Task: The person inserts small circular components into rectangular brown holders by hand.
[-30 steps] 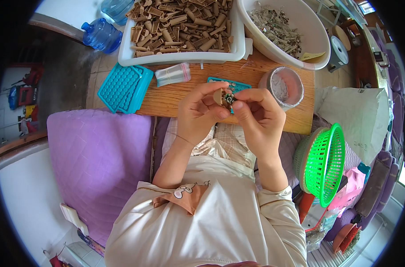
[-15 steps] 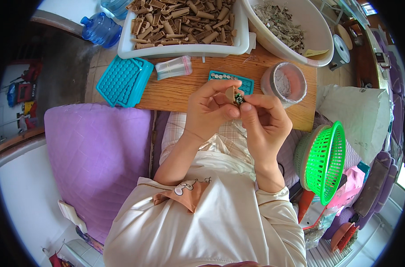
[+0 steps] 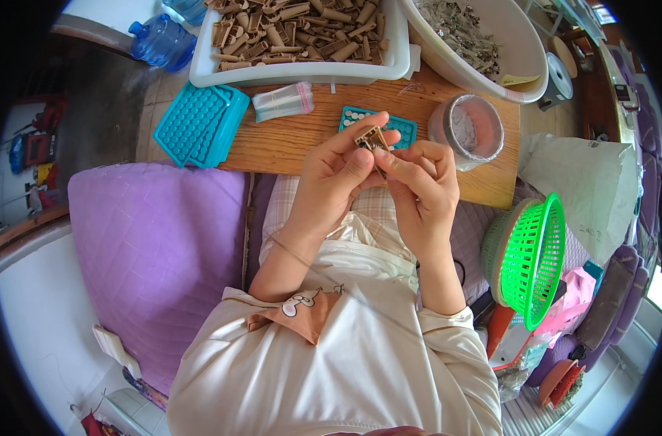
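Between my hands, above the near edge of the wooden table, is a small tan plastic half-shell (image 3: 369, 136) with its hollow side turned up. My left hand (image 3: 327, 178) is closed round it, fingers behind and thumb in front. The thumb of my right hand (image 3: 425, 185) presses on its lower part, the other fingers curled. Something small and dark sits in the hollow, partly covered by my fingers. Just beyond my hands lies a teal tray (image 3: 402, 128) with round white pieces in some of its wells.
A white bin (image 3: 302, 75) of tan shells stands at the back, beside a large basin (image 3: 516, 40) of wired small parts. Stacked teal trays (image 3: 200, 123), a clear plastic packet (image 3: 283, 102) and a lined tub (image 3: 491, 138) sit on the table. A green basket (image 3: 538, 261) is at right.
The shell has turned so its hollow faces up. The green circuit board, earlier at my right fingertips, is no longer plainly visible; my right thumb has moved left onto the shell.
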The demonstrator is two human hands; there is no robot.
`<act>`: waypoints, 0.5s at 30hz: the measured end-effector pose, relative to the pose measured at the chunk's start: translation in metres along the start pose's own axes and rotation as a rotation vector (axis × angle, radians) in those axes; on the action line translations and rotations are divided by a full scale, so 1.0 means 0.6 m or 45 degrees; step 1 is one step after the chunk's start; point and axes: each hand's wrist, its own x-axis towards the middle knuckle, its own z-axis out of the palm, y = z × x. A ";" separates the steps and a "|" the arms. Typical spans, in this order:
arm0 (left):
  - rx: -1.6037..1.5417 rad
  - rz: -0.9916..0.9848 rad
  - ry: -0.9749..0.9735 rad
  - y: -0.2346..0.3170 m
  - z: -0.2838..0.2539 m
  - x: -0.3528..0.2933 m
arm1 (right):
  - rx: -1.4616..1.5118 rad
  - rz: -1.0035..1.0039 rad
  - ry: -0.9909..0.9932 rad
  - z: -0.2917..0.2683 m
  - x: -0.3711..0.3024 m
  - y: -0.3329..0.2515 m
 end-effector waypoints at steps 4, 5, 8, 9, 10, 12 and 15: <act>0.120 0.008 0.003 -0.001 0.003 0.003 | 0.001 -0.006 0.102 0.009 -0.002 -0.003; 0.120 0.006 0.006 -0.002 0.004 0.003 | -0.020 0.002 0.122 0.011 -0.002 -0.004; 0.229 0.082 0.090 -0.006 0.010 0.002 | -0.048 -0.041 0.092 0.014 -0.010 0.008; 0.268 0.128 0.119 -0.005 0.012 0.000 | -0.046 -0.040 0.089 0.019 -0.015 0.010; 0.307 0.172 0.143 -0.005 0.014 -0.001 | 0.093 0.161 0.179 0.023 -0.021 0.010; 0.364 0.177 0.169 -0.002 0.016 -0.001 | 0.231 0.365 0.268 0.037 -0.029 0.012; 0.313 0.178 0.185 -0.005 0.014 0.000 | 0.565 0.459 0.357 0.054 -0.030 0.016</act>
